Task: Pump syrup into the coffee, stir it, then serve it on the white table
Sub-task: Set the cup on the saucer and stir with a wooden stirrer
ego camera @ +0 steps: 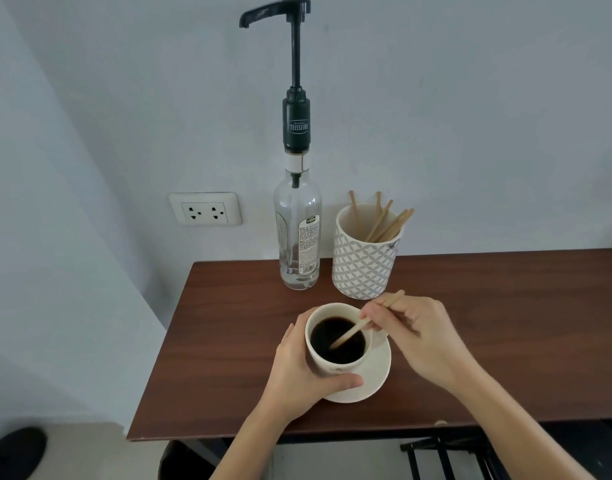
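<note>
Coffee cup (pixel 335 367) — black, seemingly nearly full — gripped by left hand (pixel 299 370); right hand (pixel 415 336) pinches wooden stirrer (pixel 358 328).

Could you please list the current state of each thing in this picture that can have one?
Coffee cup: upright on its saucer, holding dark coffee.
Saucer: flat on the brown table.
Stir stick: tilted, lower end in the coffee.
Left hand: wrapped around the cup.
Right hand: fingers pinching the stick.
Syrup bottle: upright, nearly empty, pump head raised.
Stick holder: upright, several sticks inside.
Wall socket: nothing plugged in.
</note>
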Tool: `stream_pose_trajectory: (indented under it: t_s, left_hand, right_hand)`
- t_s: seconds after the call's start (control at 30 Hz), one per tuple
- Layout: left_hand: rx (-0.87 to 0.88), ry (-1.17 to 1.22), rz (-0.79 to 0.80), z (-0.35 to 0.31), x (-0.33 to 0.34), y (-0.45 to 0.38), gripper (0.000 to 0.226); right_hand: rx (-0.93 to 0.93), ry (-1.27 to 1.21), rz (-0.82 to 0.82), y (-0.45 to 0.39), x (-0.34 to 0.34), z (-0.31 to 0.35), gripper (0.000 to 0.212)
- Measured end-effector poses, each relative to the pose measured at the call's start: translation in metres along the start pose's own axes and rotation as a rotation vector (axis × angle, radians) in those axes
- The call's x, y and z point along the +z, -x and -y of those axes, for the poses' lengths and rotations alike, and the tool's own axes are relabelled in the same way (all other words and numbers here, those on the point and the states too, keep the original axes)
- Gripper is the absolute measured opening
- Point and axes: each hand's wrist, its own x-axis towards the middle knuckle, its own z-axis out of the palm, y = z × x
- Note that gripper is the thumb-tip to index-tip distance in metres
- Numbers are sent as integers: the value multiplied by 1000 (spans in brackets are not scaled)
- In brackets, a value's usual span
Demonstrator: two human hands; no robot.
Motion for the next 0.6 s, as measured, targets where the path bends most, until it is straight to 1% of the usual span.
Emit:
stream_pose_trajectory:
  t_s: [0.1,0.17,0.23,0.33,0.37,0.47,0.53,0.6]
  left_hand:
    - [-2,5,5,0,0,1,95]
    - [-2,1,8,0,0,1,95]
    - [-3,-3,4,1,0,0,96]
    - [0,-5,-7,2,1,-1,96]
    - [0,-7,-9,1,1,-1,96]
    - [-4,-8,-6,2,1,0,96]
    - [-7,-5,0,1,0,0,95]
    - [-5,-9,-4,2,0,0,96]
  right_hand:
    - [-36,42,-87,-8,1,3,19]
    - [-59,78,-113,-8,-9,2,24]
    - [-43,103,-76,-3,-18,1,28]
    - [13,29,39,1,-11,2,21]
    - [4,21,35,0,-5,2,20]
    - [-36,42,-52,-9,3,3,18]
    - [-42,67,-99,-11,-7,2,23]
    - [-24,95,-85,-7,-20,2,28]
